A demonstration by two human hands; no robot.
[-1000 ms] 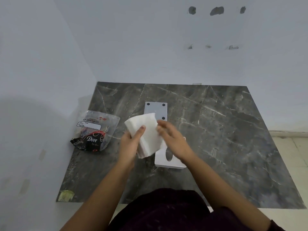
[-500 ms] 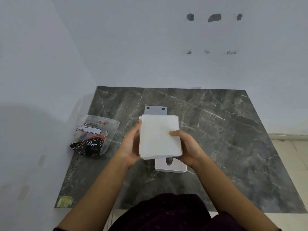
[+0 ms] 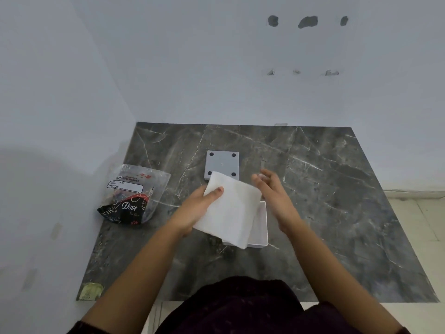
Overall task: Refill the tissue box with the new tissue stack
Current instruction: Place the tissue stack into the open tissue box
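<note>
My left hand (image 3: 199, 203) grips a white tissue stack (image 3: 231, 210) by its left edge, thumb on top, and holds it tilted over the white tissue box (image 3: 261, 227). The box lies on the dark marble table (image 3: 337, 213) with its hollow side up, and the stack hides most of it. My right hand (image 3: 272, 191) hovers just right of the stack with its fingers spread and holds nothing. The box's grey base plate (image 3: 222, 163), with black round feet at its corners, lies flat beyond the stack.
An opened plastic tissue wrapper (image 3: 133, 196) with "Dove" print lies at the table's left side by the wall. White walls close in the left and far sides. A small greenish sticker (image 3: 90, 290) marks the front left corner. Tiled floor shows at the right.
My right hand has let go of the tissue stack and opened beside it. The stack, held square by both hands before, now hangs tilted from my left hand over the box.
</note>
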